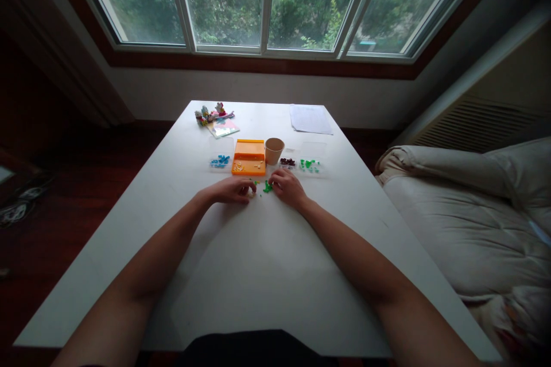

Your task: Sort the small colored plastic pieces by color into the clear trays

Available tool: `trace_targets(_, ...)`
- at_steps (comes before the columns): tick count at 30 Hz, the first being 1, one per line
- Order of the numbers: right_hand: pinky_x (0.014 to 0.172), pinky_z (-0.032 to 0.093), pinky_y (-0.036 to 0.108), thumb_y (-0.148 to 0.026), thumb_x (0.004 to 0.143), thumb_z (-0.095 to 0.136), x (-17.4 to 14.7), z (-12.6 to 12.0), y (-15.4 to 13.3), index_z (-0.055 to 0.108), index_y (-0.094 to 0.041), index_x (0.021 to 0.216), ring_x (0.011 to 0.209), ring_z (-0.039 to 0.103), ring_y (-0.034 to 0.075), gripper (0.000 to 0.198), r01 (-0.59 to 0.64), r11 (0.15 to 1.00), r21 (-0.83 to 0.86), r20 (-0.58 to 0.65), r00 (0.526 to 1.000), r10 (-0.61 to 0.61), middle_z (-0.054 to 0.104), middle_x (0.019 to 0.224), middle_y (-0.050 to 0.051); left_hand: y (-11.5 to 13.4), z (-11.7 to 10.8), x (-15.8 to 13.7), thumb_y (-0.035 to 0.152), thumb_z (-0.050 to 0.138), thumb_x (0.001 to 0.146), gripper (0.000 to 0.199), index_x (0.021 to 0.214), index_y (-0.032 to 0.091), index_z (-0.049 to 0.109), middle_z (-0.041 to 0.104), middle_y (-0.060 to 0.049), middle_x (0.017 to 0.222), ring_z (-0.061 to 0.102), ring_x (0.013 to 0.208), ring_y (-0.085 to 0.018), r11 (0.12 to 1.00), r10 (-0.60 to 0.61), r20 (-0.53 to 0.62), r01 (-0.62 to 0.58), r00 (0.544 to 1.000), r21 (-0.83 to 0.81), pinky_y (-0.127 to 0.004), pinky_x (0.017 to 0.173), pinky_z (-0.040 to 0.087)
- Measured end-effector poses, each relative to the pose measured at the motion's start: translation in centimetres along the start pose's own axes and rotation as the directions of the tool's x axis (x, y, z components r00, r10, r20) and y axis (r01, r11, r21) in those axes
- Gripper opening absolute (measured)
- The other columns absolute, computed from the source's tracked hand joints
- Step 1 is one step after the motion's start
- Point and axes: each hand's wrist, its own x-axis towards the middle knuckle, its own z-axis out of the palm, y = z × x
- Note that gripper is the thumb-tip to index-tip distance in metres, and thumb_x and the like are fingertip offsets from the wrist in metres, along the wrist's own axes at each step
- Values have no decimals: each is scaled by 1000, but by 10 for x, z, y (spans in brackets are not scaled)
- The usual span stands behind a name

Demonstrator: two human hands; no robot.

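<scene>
Small green plastic pieces lie in a loose cluster on the white table, between my two hands. My left hand rests on its side to the left of them. Its fingers curl toward the thumb, near a pale bit at the fingertips, too small to name. From the right, my right hand reaches in with bent fingers pressed together, the tips right at the green cluster. Whatever those fingertips pinch is too small to make out. An orange case stands open just beyond, with small yellow and pale pieces in its front half.
Behind my hands stand a brown paper cup and lidded clear boxes of blue pieces, dark red pieces and green pieces. Small figurines and a paper sheet lie farther back. A sofa is at right.
</scene>
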Motion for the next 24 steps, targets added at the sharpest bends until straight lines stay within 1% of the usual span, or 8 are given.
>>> trace_targets(2, 84, 46, 35, -6, 84, 58, 0, -1, 0, 71, -22, 82, 94, 52, 22, 21, 7, 1000, 13, 6, 1000, -7, 63, 94, 5, -1, 1, 0, 32, 66, 78, 32, 108, 21, 68, 61, 0, 81, 51, 68, -12, 1000, 2, -3, -2, 1000, 6, -22, 61, 37)
trace_targets(4, 84, 46, 34, -6, 83, 59, 0, -1, 0, 71, -23, 81, 94, 52, 21, 21, 15, 1000, 22, 11, 1000, -15, 63, 94, 5, -2, 2, 1, 31, 65, 79, 32, 109, 21, 67, 61, 0, 82, 51, 68, -12, 1000, -3, -17, 3, 1000, 7, -22, 61, 37)
trace_targets(8, 85, 46, 35, -7, 84, 60, 0, 0, 0, 71, -23, 82, 95, 52, 22, 20, 12, 1000, 21, 18, 1000, -13, 63, 94, 5, -1, 4, 2, 31, 63, 81, 32, 110, 21, 66, 62, -1, 82, 51, 68, -12, 1000, -17, -41, 18, 999, 9, -23, 62, 38)
trace_targets(13, 87, 47, 38, -11, 86, 61, 0, 1, 2, 72, -23, 88, 97, 53, 23, 17, -28, 1000, 6, 22, 999, 28, 63, 97, 6, -1, 5, 2, 31, 62, 81, 31, 109, 20, 67, 62, -1, 82, 50, 68, -12, 1000, -22, -57, 23, 998, 10, -23, 62, 38)
trace_targets(17, 88, 48, 39, -11, 86, 60, 0, 2, 2, 72, -23, 92, 97, 53, 24, 18, -38, 999, 11, 6, 999, 38, 64, 98, 7, -3, 6, 2, 33, 62, 82, 31, 110, 20, 67, 62, 0, 81, 50, 67, -12, 999, -34, -66, 35, 997, 8, -22, 63, 38)
trace_targets(24, 86, 48, 38, -11, 85, 61, 0, 3, 1, 73, -23, 89, 96, 53, 23, 17, -36, 999, 6, 1, 999, 36, 64, 97, 6, 0, 7, 2, 36, 61, 84, 31, 110, 21, 66, 62, 0, 79, 50, 66, -12, 999, -39, -91, 41, 995, 16, -22, 61, 36)
